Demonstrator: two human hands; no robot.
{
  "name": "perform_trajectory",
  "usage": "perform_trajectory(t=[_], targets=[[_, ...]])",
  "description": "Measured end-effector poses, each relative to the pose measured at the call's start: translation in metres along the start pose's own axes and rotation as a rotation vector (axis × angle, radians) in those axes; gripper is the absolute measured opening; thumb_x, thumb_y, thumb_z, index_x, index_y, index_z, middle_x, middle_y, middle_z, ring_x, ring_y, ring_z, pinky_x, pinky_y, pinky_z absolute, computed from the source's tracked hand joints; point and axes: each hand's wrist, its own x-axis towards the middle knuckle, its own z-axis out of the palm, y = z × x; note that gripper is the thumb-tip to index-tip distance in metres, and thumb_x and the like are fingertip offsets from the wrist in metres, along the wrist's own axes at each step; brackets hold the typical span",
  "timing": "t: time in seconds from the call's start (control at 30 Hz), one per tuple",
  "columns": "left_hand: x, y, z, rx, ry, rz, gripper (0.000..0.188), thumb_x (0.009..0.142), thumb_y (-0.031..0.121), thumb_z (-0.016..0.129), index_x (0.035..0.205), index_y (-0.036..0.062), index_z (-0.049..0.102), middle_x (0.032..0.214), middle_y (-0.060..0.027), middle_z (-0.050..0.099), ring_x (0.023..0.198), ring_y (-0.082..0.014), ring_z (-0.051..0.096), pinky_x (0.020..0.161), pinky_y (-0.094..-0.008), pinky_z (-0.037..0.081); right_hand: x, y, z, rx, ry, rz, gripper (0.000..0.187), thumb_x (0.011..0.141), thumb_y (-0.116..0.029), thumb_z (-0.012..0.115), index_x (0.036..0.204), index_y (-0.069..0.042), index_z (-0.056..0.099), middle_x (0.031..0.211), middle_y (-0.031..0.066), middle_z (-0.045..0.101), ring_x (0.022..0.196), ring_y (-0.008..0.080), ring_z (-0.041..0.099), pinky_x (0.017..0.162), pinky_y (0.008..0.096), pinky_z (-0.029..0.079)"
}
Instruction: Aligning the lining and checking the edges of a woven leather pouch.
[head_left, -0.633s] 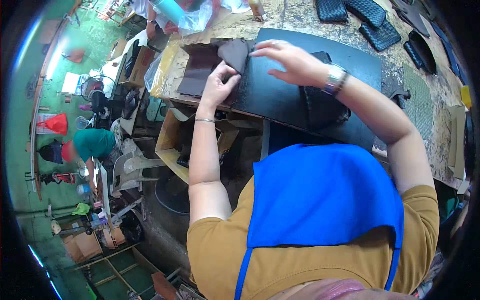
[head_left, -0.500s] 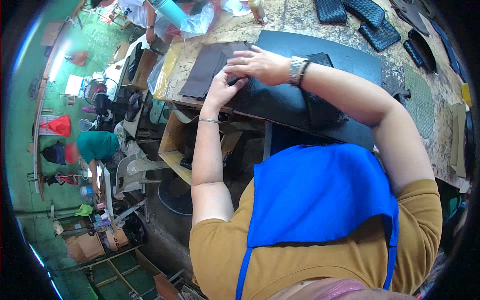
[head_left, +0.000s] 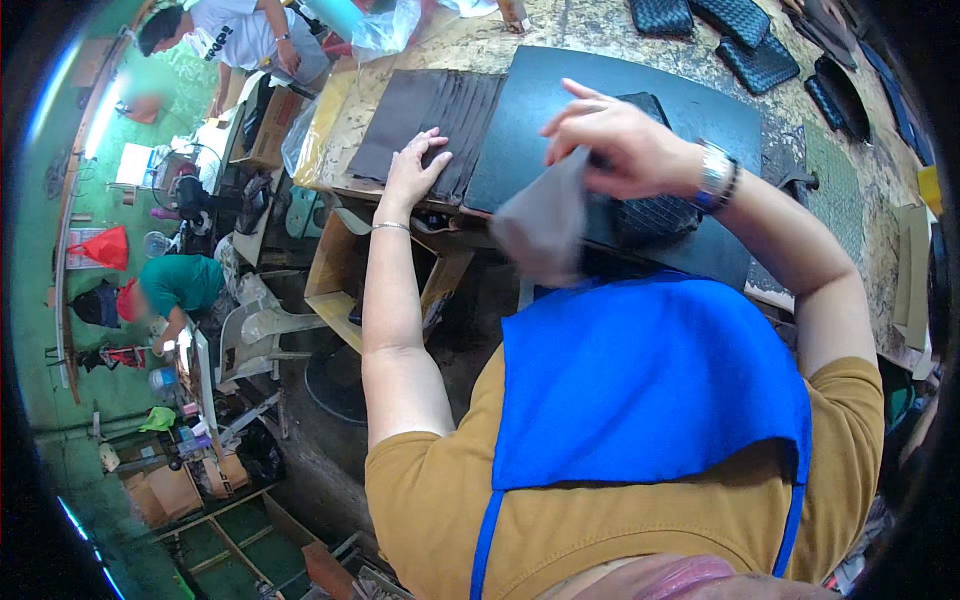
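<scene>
My right hand (head_left: 622, 138) is raised over the black mat (head_left: 540, 85), its fingers closed on a dark brown leather piece (head_left: 545, 220). The piece dangles toward me past the table's front edge and is smeared by motion. My left hand (head_left: 412, 170) lies open on the near edge of a fanned stack of brown leather pieces (head_left: 400, 115), left of the mat. Behind and below my right hand, a black quilted item (head_left: 655, 220) rests on the mat, partly hidden by the hand.
Several black woven pouches (head_left: 760, 70) sit at the far right of the worn table (head_left: 600, 30). A dark tool (head_left: 800, 190) and a green textured sheet (head_left: 833, 190) lie to the right. Two people, a white chair (head_left: 250, 325) and a wooden box (head_left: 340, 270) are at left.
My hands were together over the brown stack. My right hand has moved right with a leather piece in it. My left hand has settled flat, and the stack's fanned edges now show.
</scene>
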Motion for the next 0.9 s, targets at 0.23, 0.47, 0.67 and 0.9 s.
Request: perform_trajectory(t=[0.23, 0.47, 0.67, 0.9], targets=[[-0.013, 0.108, 0.015, -1.012, 0.034, 0.273, 0.090, 0.090, 0.075, 0.030, 0.131, -0.0011, 0.053, 0.133, -0.0178, 0.055, 0.129, -0.0256, 0.047, 0.112, -0.0410, 0.029, -0.043, -0.016, -0.015, 0.916, 0.385, 0.524, 0.018, 0.089, -0.015, 0.068, 0.100, -0.004, 0.058, 0.091, -0.0040, 0.059, 0.084, 0.0016, 0.052, 0.074, 0.0200, 0.045], [-0.053, 0.212, 0.063, -1.561, -0.307, 0.222, 0.099, 0.079, 0.055, 0.068, 0.152, 0.0093, 0.018, 0.138, -0.0138, 0.047, 0.129, -0.0247, 0.046, 0.107, -0.0421, 0.038, -0.050, -0.006, -0.033, 0.051, 0.233, 0.790, 0.023, 0.084, -0.020, 0.066, 0.091, 0.002, 0.064, 0.082, 0.0159, 0.068, 0.075, 0.0234, 0.066, 0.071, 0.0333, 0.051], [-0.056, 0.208, 0.075, -1.587, -0.251, -0.094, 0.056, 0.092, 0.014, 0.060, 0.142, 0.0092, 0.037, 0.126, -0.0093, 0.055, 0.102, -0.0162, 0.061, 0.083, -0.0323, 0.055, -0.059, 0.000, -0.042, -0.111, -0.044, 0.967, 0.036, 0.087, -0.030, 0.064, 0.081, 0.005, 0.063, 0.067, 0.0189, 0.061, 0.060, 0.0198, 0.057, 0.060, 0.0364, 0.047], [-0.052, 0.206, 0.069, -1.560, -0.013, -0.349, 0.022, 0.095, 0.027, 0.063, 0.100, 0.0059, 0.063, 0.088, -0.0031, 0.069, 0.074, -0.0101, 0.064, 0.069, -0.0271, 0.057, -0.065, -0.007, -0.035, -0.135, 0.010, 0.887, 0.040, 0.085, -0.036, 0.069, 0.089, 0.003, 0.063, 0.076, 0.0166, 0.063, 0.069, 0.0283, 0.062, 0.064, 0.0381, 0.047]])
